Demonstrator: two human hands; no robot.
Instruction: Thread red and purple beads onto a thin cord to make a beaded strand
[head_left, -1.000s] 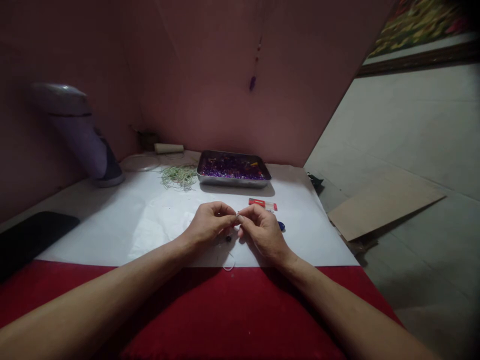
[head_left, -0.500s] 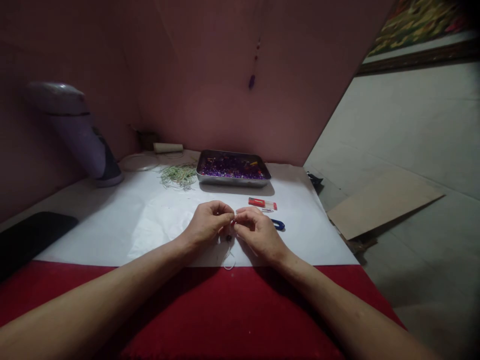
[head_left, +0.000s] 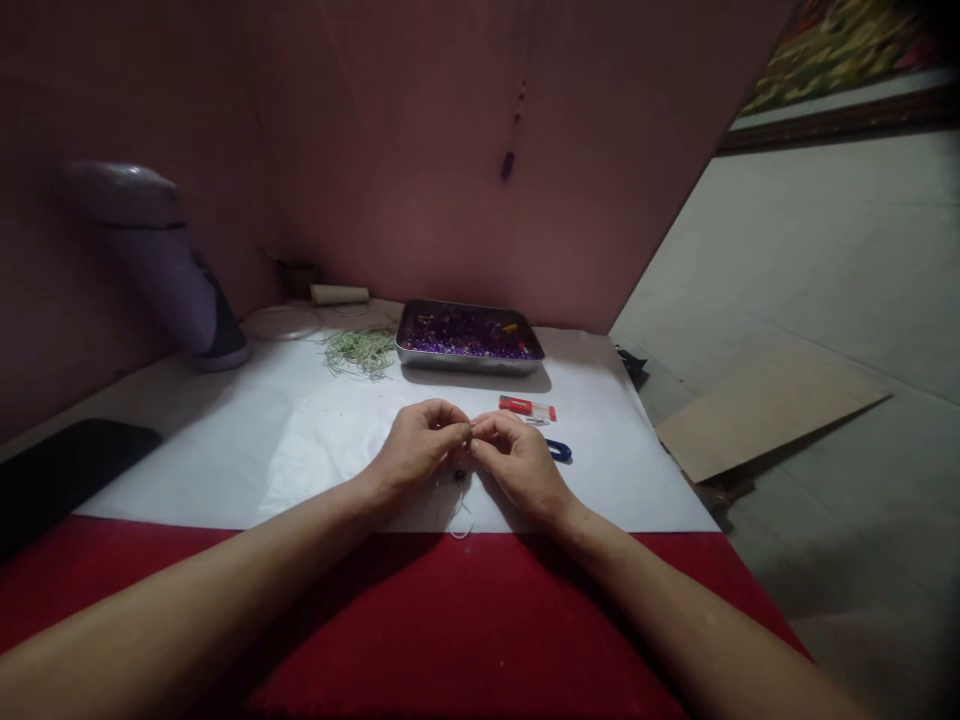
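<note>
Over the white sheet [head_left: 315,430], my left hand [head_left: 416,445] and my right hand [head_left: 521,465] meet fingertip to fingertip, both closed in a pinch. Between them they hold a thin white string [head_left: 462,535], whose loose end curls down to the sheet's front edge. A small dark bead [head_left: 460,476] hangs just below the fingers. Whatever sits right at the fingertips is tiny and mostly hidden. Just beyond the right hand lie a red-and-clear packet [head_left: 517,405] and a blue-handled tool [head_left: 559,451], partly covered by that hand.
Behind the hands stands a metal tray [head_left: 469,366] of purple beads [head_left: 469,335]. Left of it are a heap of pale green threads [head_left: 358,352] and a purple bottle [head_left: 161,265]. A dark flat object [head_left: 82,470] lies at left. A beaded strand [head_left: 508,165] hangs at the wall.
The view has shifted very slightly. Both hands keep their pinch in nearly the same place; the red spot seen at the fingertips earlier is now less visible.
</note>
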